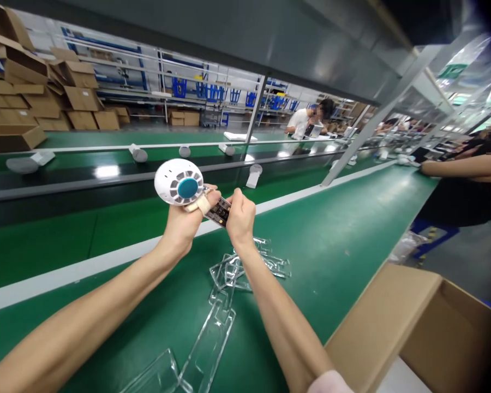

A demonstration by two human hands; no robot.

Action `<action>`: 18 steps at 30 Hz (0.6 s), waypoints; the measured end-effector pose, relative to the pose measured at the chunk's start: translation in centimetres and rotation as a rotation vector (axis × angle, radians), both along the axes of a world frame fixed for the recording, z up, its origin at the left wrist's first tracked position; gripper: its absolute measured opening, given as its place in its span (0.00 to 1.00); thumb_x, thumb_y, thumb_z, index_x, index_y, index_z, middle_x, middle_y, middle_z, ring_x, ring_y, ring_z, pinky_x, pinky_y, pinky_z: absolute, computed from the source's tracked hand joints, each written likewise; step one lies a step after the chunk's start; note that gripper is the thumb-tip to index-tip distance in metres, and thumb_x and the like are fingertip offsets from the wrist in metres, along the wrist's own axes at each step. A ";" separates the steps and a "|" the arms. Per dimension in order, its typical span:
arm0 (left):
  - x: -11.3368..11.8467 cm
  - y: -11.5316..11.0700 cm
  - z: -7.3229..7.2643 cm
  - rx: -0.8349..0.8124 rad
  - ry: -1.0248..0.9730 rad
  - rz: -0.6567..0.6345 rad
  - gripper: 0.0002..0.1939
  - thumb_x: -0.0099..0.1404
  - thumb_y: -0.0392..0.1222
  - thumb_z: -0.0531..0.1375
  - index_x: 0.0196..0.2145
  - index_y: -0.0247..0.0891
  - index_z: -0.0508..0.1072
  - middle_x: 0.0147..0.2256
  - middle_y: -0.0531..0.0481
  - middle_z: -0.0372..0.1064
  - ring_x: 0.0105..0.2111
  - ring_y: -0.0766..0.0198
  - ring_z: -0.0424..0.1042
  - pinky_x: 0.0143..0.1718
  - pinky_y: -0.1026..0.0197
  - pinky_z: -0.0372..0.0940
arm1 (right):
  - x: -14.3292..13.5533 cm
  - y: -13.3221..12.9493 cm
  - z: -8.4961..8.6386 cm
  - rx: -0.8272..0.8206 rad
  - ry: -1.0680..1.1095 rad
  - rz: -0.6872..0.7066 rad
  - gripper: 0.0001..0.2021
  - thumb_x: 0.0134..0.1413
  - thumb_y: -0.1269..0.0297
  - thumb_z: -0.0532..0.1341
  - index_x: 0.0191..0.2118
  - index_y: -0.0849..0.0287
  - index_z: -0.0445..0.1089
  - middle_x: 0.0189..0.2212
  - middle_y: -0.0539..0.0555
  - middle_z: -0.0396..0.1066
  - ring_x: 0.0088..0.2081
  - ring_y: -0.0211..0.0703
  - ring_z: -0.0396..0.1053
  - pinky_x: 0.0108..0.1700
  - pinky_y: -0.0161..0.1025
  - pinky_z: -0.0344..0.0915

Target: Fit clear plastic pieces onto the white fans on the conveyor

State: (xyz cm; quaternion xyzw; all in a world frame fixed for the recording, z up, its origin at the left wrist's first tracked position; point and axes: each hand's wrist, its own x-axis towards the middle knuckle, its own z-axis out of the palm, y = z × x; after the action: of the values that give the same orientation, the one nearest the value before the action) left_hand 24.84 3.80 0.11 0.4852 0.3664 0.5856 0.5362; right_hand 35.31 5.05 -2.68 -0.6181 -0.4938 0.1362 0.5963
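A white rounded device point(163, 183) with a teal disc on its face is held up by my left hand point(186, 221), whose fingers are wrapped round its lower part. A dark circuit board point(218, 213) with small parts on it extends to the right of the device, between the two hands. My right hand point(240, 215) pinches the right end of that board. Below the hands, several clear plastic frames point(204, 344) lie in a loose pile on the green work surface point(331, 234), partly behind my right forearm.
An open cardboard box point(384, 322) stands at the lower right. Beyond the white rail point(85, 267), more white devices point(139, 153) rest on the conveyor line. A metal post point(352, 144) rises ahead. One person point(298, 123) works across the line; another's arm point(462, 169) reaches in from the right.
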 end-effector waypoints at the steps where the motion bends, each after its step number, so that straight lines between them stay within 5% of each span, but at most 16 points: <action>1: -0.2 0.9 -0.3 -0.020 0.011 0.007 0.17 0.47 0.48 0.67 0.34 0.36 0.74 0.37 0.46 0.74 0.39 0.53 0.74 0.36 0.56 0.70 | 0.0 0.0 0.2 -0.041 -0.040 0.021 0.25 0.64 0.53 0.42 0.20 0.56 0.62 0.20 0.51 0.66 0.26 0.41 0.63 0.34 0.37 0.58; 4: -2.4 5.5 -1.6 -0.147 0.095 0.048 0.17 0.51 0.47 0.65 0.36 0.34 0.74 0.34 0.45 0.73 0.34 0.54 0.74 0.31 0.55 0.71 | 0.5 -2.3 0.6 -0.172 -0.261 0.130 0.22 0.64 0.51 0.44 0.29 0.57 0.68 0.27 0.52 0.69 0.31 0.42 0.65 0.36 0.38 0.59; 7: -7.5 10.9 -3.3 -0.208 0.400 0.267 0.17 0.53 0.46 0.63 0.38 0.32 0.72 0.34 0.46 0.74 0.33 0.56 0.74 0.31 0.54 0.72 | 1.4 -8.5 -0.4 -0.329 -0.491 0.288 0.19 0.65 0.52 0.46 0.44 0.57 0.69 0.25 0.50 0.69 0.27 0.40 0.64 0.33 0.37 0.59; 9: -11.7 13.3 -4.2 -0.249 0.651 0.399 0.17 0.51 0.46 0.65 0.34 0.31 0.71 0.33 0.45 0.74 0.36 0.51 0.74 0.34 0.49 0.71 | 1.6 -13.4 -2.2 -0.547 -0.658 0.455 0.23 0.65 0.48 0.46 0.44 0.59 0.70 0.16 0.47 0.62 0.17 0.38 0.58 0.25 0.37 0.57; 12: -16.3 14.4 -4.5 -0.239 0.811 0.632 0.17 0.50 0.47 0.67 0.30 0.34 0.66 0.41 0.42 0.72 0.55 0.33 0.62 0.49 0.33 0.61 | 0.3 -18.7 -6.1 -0.614 -0.893 0.427 0.35 0.53 0.38 0.56 0.55 0.63 0.66 0.27 0.58 0.70 0.22 0.47 0.67 0.22 0.40 0.60; 15: -16.3 14.4 -4.3 -0.052 0.943 0.821 0.19 0.52 0.53 0.65 0.33 0.38 0.64 0.53 0.45 0.65 0.64 0.33 0.41 0.60 0.30 0.42 | -1.9 -19.9 -9.0 -0.582 -0.976 0.348 0.41 0.45 0.44 0.66 0.62 0.59 0.59 0.34 0.62 0.71 0.32 0.57 0.71 0.28 0.48 0.69; 18: -11.2 15.1 -4.2 0.097 1.087 0.577 0.19 0.61 0.55 0.56 0.42 0.37 0.66 0.53 0.44 0.65 0.62 0.38 0.53 0.59 0.41 0.53 | -2.8 -19.3 -9.6 -0.597 -0.904 0.269 0.39 0.45 0.62 0.68 0.64 0.54 0.56 0.36 0.60 0.71 0.34 0.57 0.72 0.36 0.52 0.72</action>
State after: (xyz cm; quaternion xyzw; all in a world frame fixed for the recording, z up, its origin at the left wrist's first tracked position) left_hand 13.59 18.91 -4.09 0.6195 0.6766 0.3917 0.0700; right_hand 32.47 -14.22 -12.30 -0.6886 -0.7149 0.0665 0.1016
